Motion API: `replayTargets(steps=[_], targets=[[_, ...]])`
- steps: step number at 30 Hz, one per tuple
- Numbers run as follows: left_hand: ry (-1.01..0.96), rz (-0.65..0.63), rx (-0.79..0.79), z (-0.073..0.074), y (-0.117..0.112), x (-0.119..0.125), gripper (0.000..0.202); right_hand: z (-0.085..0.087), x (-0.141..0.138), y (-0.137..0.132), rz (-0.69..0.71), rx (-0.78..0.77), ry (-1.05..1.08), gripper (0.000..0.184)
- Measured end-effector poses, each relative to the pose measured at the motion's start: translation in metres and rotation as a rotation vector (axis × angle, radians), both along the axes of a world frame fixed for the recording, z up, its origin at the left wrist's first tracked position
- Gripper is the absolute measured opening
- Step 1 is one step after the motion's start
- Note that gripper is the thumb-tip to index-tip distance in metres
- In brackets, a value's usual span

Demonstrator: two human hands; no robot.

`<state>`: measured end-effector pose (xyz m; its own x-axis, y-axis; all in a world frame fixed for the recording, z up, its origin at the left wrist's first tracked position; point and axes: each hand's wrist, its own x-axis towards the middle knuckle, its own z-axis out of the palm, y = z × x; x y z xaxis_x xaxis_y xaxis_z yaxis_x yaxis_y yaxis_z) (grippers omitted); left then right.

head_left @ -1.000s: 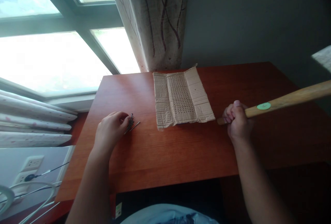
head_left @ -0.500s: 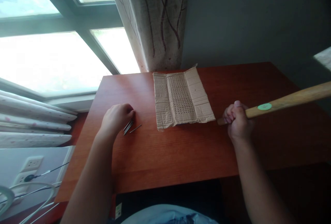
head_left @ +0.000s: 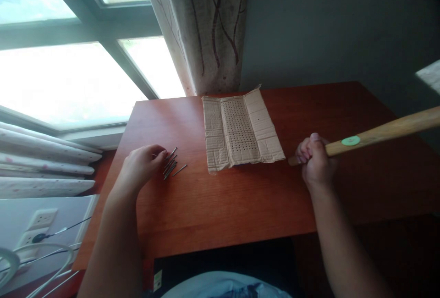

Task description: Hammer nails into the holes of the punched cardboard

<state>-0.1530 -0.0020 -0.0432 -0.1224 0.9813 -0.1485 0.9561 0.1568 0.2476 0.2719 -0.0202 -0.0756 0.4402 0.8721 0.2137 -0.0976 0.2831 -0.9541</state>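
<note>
My left hand is closed in a pinch at the left edge of a small pile of metal nails. A thin shiny piece, which looks like a nail, shows between its fingertips. One loose nail lies just right of the pile. My right hand is wrapped round the lower end of a long wooden handle with a green oval sticker. The handle slants up to the right and leaves the view, so its far end is hidden. Between my hands lies a creased cardboard piece with a perforated middle panel.
All this is on a reddish-brown wooden table. A window and curtain stand behind at the left. Wall sockets and cables are by the table's left side. A dark wall rises behind.
My left hand has moved left and slightly down, away from over the nails, and more of the pile shows. My right hand and the handle have hardly moved.
</note>
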Motion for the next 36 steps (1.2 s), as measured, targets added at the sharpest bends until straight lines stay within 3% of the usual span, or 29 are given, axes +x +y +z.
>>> replayTargets(steps=[3,8,13,27,36], targets=[[0.018,0.009,-0.050,0.002,-0.011,-0.002,0.039,0.000,0.000,0.000,0.003,0.010,0.004,0.057],[0.070,-0.040,0.026,-0.003,-0.020,-0.002,0.032,0.000,0.000,0.000,-0.008,-0.001,0.002,0.057],[0.055,-0.042,0.062,-0.009,-0.018,-0.004,0.032,0.000,0.000,0.000,-0.004,-0.004,-0.005,0.057],[0.087,0.107,0.102,-0.006,-0.006,0.002,0.041,0.000,0.000,0.000,-0.009,-0.001,0.005,0.057],[0.131,0.088,0.084,-0.008,-0.007,0.003,0.036,0.000,0.001,0.000,-0.007,-0.014,0.010,0.057]])
